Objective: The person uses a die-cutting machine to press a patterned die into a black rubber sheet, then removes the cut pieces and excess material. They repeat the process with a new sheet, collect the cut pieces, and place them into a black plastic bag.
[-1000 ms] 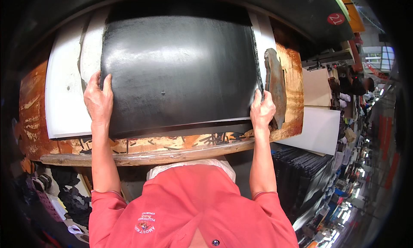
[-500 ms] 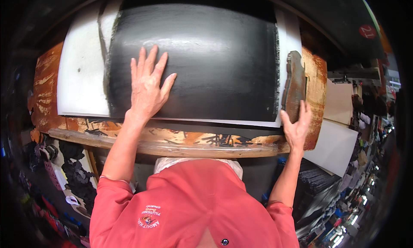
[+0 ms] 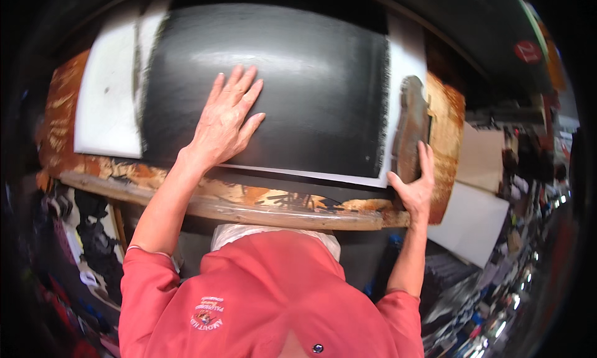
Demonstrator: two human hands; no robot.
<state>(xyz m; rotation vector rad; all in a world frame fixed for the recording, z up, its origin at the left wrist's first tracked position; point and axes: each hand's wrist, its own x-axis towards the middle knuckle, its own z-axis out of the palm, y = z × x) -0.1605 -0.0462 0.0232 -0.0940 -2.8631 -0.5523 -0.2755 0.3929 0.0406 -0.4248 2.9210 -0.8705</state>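
Observation:
A black sheet point(image 3: 292, 119), glossy and rough along its side edges, lies over a white sheet point(image 3: 106, 103) that shows on both sides of it. My left hand point(image 3: 227, 119) rests flat on the black sheet, left of its middle, fingers spread and holding nothing. At the right edge is a long worn brown-grey piece point(image 3: 408, 125) with a wavy outline, whose material I cannot make out. My right hand point(image 3: 415, 187) grips its near end, thumb on the left side and fingers along the right.
Beneath everything is a scuffed wooden board point(image 3: 444, 146), with a wooden rail point(image 3: 249, 215) along its near edge and dark scraps beside it. A dark machine body point(image 3: 485, 41) overhangs the far side. Pale panels point(image 3: 469, 218) lean at the right, near a dark stack point(image 3: 448, 265).
The whole view has shifted and tilted slightly. My left hand has slid a little to the right over the black sheet, while my right hand stays at the near end of the worn piece.

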